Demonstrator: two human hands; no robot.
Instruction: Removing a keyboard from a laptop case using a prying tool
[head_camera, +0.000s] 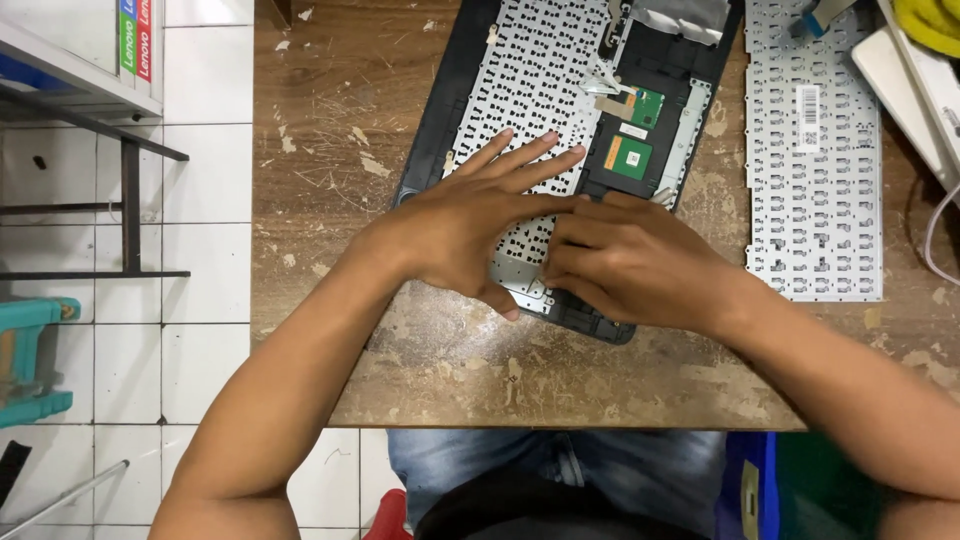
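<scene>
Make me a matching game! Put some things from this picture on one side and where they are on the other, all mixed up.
Things:
1. left hand
2. spare keyboard plate
3. green circuit board
4. teal stand

Places:
A. on the tiled floor, far left
B. flat on the laptop case's keyboard back
C. inside the dark laptop case
D. alone on the table's right side

Pairs: 1-B, 2-D, 3-C, 4-A

Bare wooden table (330, 150) lies open at nine o'clock of the laptop shell (440, 110). At three o'clock a loose keyboard plate (815, 160) crowds close (white casing (905, 85) beyond it), leaving a narrow strip.
</scene>
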